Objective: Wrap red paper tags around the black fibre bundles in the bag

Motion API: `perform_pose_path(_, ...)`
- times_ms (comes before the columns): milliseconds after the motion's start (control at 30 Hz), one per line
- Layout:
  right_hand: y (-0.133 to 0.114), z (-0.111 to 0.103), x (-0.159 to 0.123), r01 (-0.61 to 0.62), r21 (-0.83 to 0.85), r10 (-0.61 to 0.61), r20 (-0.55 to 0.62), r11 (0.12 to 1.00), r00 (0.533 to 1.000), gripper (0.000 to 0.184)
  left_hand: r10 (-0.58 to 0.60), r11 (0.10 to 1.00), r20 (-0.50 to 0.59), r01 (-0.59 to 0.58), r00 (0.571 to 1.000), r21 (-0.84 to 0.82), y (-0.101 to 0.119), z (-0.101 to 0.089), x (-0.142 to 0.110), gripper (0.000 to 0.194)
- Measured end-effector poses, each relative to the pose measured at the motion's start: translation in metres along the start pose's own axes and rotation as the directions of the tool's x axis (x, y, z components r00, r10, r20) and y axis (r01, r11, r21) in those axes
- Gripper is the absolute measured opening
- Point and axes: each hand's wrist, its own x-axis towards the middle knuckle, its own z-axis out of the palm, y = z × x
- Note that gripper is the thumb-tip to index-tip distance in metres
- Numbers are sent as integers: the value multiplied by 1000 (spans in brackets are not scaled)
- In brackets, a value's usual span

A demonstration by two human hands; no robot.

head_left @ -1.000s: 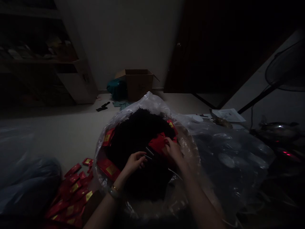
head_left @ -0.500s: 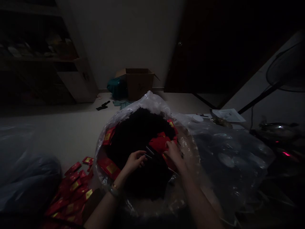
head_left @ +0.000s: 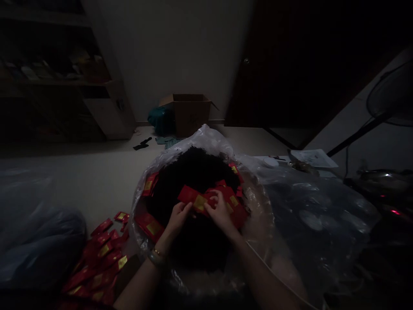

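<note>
A red packet with a yellow label (head_left: 200, 203) stretches between my two hands, above a heap of black loose stuff (head_left: 190, 165) that looks like dried leaves. Its near left edge is pinched by the thumb and fingers of my left hand (head_left: 177, 219). My right hand (head_left: 221, 214) grips the packet's right part, fingers curled. Just right of that hand, more red packets (head_left: 235, 202) lie on the heap. Clear plastic (head_left: 206, 135) lines the round container around the heap. Darkness hides whether anything else is in my left hand.
Many red packets (head_left: 103, 258) lie piled on the floor at left, near a dark blue bundle (head_left: 41, 249). Beyond the container stands an open cardboard box (head_left: 192, 116) by a teal bag (head_left: 161, 120). Clear plastic sheeting (head_left: 309, 202) and a fan (head_left: 392, 94) are at right.
My right hand has moved left from the packets and brought a red packet to my left hand. The dark thing with bright edges near my left fingers no longer shows.
</note>
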Motion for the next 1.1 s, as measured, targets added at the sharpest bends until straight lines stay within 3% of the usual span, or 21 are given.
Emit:
perform_pose_path(67, 3, 8, -5, 47, -106, -35, 111, 993, 993, 56, 56, 997, -99, -51, 993, 57, -1, -1, 1, 34)
perform_pose_path(133, 0, 6, -7, 207, -222, -180, 138, 953, 974, 70, 139, 986, -100, -128, 985, 106, -2, -1, 2, 27)
perform_pose_path(200, -6, 1, -7, 403, -319, -373, 153, 858, 915, 75, 201, 966, -59, -188, 978, 179, -2, 1, 1, 24)
perform_pose_path(300, -13, 0, -7, 593, -394, -547, 235, 702, 803, 57, 239, 933, -14, -226, 971, 280, -3, 3, -1, 23)
perform_pose_path(533, -9, 5, -9, 657, -469, -709, 87, 590, 700, 20, 251, 919, -35, -227, 967, 322, -16, 0, 3, 21)
perform_pose_path(733, -15, 3, -9, 706, -505, -705, 240, 497, 668, 20, 312, 876, -22, -279, 950, 394, -16, -1, 1, 24)
perform_pose_path(833, -16, -3, -8, 748, -434, -737, 238, 502, 632, 20, 293, 877, -17, -262, 956, 402, -9, 0, -3, 22)
perform_pose_path(933, -13, -12, -7, 708, -330, -713, 128, 625, 689, 18, 206, 929, -17, -190, 978, 317, 0, 1, -4, 27)
perform_pose_path(1000, -10, -15, -7, 603, -287, -614, 62, 744, 787, 19, 141, 968, -24, -133, 990, 214, 5, 0, -2, 32)
perform_pose_path(1100, -4, -13, -7, 333, -201, -331, 43, 921, 943, 13, 106, 984, -23, -101, 994, 149, 9, -3, -1, 33)
